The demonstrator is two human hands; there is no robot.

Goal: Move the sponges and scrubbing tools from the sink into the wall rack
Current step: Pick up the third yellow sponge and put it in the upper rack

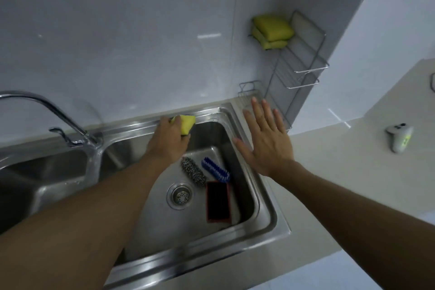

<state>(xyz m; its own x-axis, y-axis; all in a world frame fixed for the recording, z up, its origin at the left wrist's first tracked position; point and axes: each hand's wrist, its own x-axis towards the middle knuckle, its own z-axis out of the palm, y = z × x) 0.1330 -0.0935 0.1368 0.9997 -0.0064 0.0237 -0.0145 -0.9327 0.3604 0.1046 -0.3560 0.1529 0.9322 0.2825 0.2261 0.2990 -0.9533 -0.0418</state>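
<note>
My left hand (168,141) grips a yellow sponge (187,123) above the back rim of the right sink basin (266,209). My right hand (266,139) hovers flat with fingers spread over the basin's right rim, holding nothing. On the basin floor lie a steel wool scrubber (193,171), a blue scrubbing brush (216,169) and a red-edged dark sponge (218,201). The wire wall rack (303,59) hangs in the corner at right, and two yellow sponges (271,30) sit stacked at its upper end.
A chrome faucet (50,113) stands between the two basins at left. A drain strainer (180,195) sits in the right basin. A small wire holder (249,89) stands behind the sink corner. A white game controller (399,138) lies on the counter at right.
</note>
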